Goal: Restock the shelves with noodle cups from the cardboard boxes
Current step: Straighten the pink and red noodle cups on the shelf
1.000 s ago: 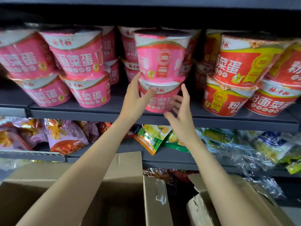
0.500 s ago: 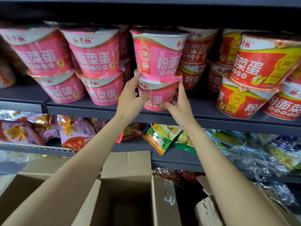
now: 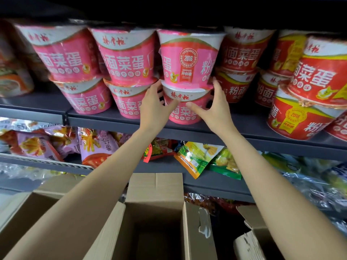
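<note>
Noodle cups fill the upper shelf (image 3: 116, 122) in the head view, stacked two high; the pink ones run from nine o'clock to the centre, the red ones (image 3: 317, 85) from the centre out to three o'clock. At the centre stands one pink stack: a lower pink cup (image 3: 185, 114) on the shelf board with an upper pink cup (image 3: 187, 59) sitting on its lid (the upper one shows a round 2016 seal); its neighbours, another pink stack (image 3: 125, 72) at nine o'clock of it and a red stack (image 3: 240, 68) at three o'clock, stand just beside it. The left hand (image 3: 156, 109) has its fingers spread and curved around the left side of the lower pink cup, thumb lying across the cup's white band; the right hand (image 3: 216, 109) mirrors it on the right side, fingers reaching up to where the two cups meet, thumb on the cup's front; both grip the cup. Below, at six o'clock, an open cardboard box (image 3: 155, 212) stands with flaps raised; a second box (image 3: 249, 241) sits at five o'clock; snack bags (image 3: 199, 156) lie on the lower shelf between boxes and cups.
</note>
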Available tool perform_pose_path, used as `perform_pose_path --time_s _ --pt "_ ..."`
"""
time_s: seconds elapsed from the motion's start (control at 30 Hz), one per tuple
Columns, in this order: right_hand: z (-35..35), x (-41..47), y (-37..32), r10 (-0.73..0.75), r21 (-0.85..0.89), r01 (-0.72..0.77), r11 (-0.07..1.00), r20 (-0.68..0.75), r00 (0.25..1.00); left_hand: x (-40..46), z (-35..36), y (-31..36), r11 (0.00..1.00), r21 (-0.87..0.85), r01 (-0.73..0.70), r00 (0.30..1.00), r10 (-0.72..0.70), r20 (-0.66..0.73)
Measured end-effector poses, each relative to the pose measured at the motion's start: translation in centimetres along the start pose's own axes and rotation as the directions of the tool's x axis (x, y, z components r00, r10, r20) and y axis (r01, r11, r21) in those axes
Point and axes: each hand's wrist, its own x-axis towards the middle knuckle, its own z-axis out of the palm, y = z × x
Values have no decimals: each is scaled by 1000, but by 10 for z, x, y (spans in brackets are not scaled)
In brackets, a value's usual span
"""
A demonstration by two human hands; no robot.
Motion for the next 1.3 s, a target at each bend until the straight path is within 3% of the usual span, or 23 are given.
perform_pose_path --time_s 0.23,0.37,0.43,0.57,0.63,0.7,0.8,0.9,1.0,1.07,1.13,1.2,1.3 --pt "5 12 -2 18 -46 -15 999 65 998 8 2 3 995 96 23 999 -25 19" --pt "-13 14 -9 -12 -64 18 998 98 995 -3 -9 20 981 158 -113 991 121 -47" --pt "-23 15 -20 -34 20 33 999 61 998 -6 -15 35 980 118 -159 983 168 -72" --pt "-28 39 -42 75 261 -101 960 105 992 4 -12 54 998 -59 -18 1000 18 0" --pt "-24 53 -45 130 373 -167 913 122 984 6 -8 60 998 -67 -10 1000 12 28" --pt "-24 54 -45 103 401 -141 905 114 988 6 -6 61 999 -28 -23 999 24 31" --pt "-29 32 -45 86 383 -99 918 51 995 10 -9 56 999 -35 -17 996 20 86" --pt "-39 0 -36 -60 201 59 978 -2 998 20 -16 57 994 -111 25 986 -7 164" --pt "-45 -6 -38 -149 39 152 988 -69 986 24 -19 60 1000 10 20 995 -21 102" --pt "-48 7 -40 -89 77 97 992 -103 991 12 -17 62 1000 -1 12 999 -12 -33" --pt "-48 23 -42 -4 214 7 977 -14 1000 -3 -13 65 999 -30 -35 995 32 -94" --pt "-42 32 -44 7 325 -36 945 88 996 -8 -7 68 999 -37 -40 998 38 -46" --pt "-28 24 -40 -66 240 65 968 -7 998 2 -4 68 1000 -15 -14 997 15 70"
